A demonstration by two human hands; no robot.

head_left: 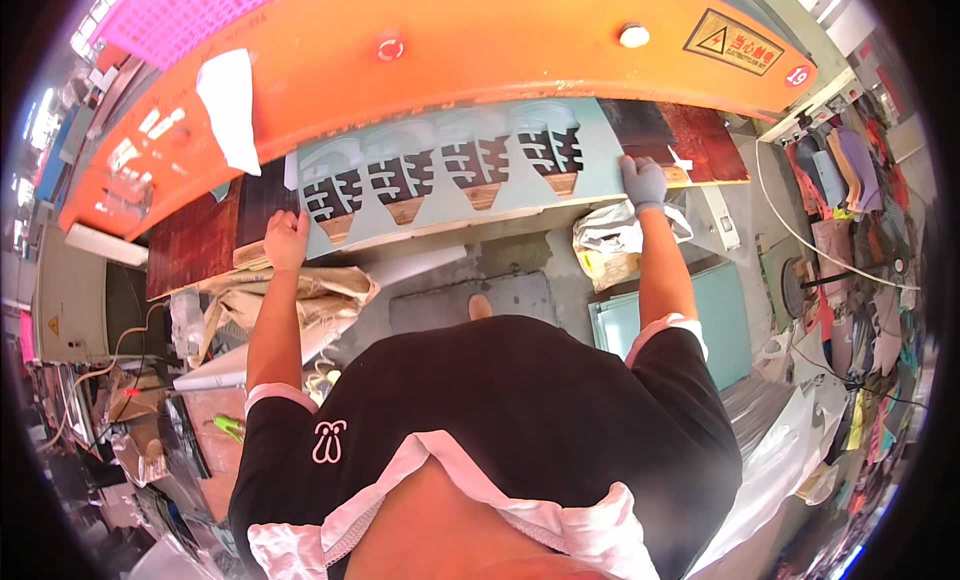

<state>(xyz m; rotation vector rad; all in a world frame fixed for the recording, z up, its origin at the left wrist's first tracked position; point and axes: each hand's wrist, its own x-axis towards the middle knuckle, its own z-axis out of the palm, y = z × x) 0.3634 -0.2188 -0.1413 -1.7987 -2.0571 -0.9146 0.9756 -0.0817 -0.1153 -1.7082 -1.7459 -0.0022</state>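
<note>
A long pale blue-green template sheet [480, 218] lies across the bed under the orange machine. Several matching cut-outs run along it, showing black patterned pieces [402, 175] with wood below them. My bare left hand [287, 238] has its fingers curled at the sheet's left front corner. At the right end, my right hand [645, 183], in a grey glove, closes on the sheet's edge beside a black pad. The undersides of both grips are hidden. Whitish rounded shapes show at the back of the cut-outs, partly under the machine.
The orange machine beam [480, 45] spans overhead, with a red button [390, 47] and a white knob [633, 35]. Dark red boards [193, 242] flank the bed. A white plastic bag [610, 235] and brown wrapping [270, 305] sit below its front edge. Coloured pieces hang far right.
</note>
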